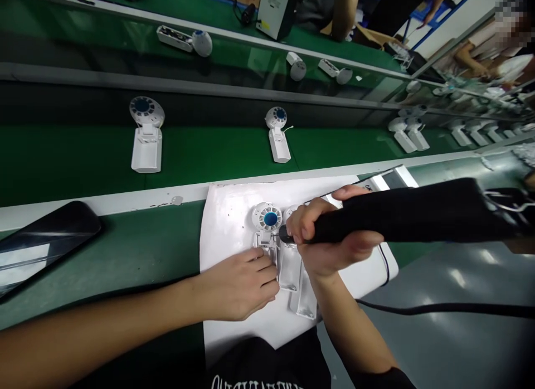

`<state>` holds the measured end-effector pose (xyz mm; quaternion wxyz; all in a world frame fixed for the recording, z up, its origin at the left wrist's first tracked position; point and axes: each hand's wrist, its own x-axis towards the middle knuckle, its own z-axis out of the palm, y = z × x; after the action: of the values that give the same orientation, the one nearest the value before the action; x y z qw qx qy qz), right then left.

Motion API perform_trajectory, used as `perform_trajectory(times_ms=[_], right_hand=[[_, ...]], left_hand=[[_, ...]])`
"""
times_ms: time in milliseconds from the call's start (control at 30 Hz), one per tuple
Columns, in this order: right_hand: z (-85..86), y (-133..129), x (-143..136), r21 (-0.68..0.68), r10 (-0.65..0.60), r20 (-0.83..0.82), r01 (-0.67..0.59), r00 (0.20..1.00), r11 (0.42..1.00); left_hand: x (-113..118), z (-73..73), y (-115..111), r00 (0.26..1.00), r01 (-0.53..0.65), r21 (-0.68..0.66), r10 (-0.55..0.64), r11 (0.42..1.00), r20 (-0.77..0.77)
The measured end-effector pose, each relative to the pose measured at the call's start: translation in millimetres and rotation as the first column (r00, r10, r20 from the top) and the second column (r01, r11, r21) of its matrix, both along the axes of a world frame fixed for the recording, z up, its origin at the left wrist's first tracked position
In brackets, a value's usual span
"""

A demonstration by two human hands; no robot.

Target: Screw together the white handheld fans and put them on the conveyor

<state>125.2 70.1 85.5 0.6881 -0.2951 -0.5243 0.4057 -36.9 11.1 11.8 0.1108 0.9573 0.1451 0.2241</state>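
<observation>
- The left fingers are bent and drawn together, closed on the white unit's lower body, though their tips are partly hidden.
- The right fingers wrap the dark front of a thick black driver, its tip close beside the unit's joint.
- The white unit lies on a white sheet, round head away from the person. It looks light, stiff and smooth, liable to slide; the long body offers the best hold, while the joint and vented head look more fragile.
- The driver seems heavier, best held around its thick barrel.
- Two similar units lie just to the right.
- The sheet covers part of a green counter; a glossy black slab lies at the left.
- Beyond, more white units sit along a green strip.
- At the back stand a pale box and other people at work, one forearm showing.
</observation>
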Motion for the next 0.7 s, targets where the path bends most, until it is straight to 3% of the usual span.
perform_trajectory(times_ms=[467,700], right_hand=[[-13.5,5,0,-0.069,0.141,0.017,-0.140,0.990,0.988],[-17.4,3,-3,-0.078,0.135,-0.019,-0.136,0.991,0.988]], left_hand=[[-1,-0.5,1,1.000,-0.003,0.010,0.003,1.000,-0.019],[0,0.0,-7,0.998,0.003,0.036,-0.001,0.999,-0.063]])
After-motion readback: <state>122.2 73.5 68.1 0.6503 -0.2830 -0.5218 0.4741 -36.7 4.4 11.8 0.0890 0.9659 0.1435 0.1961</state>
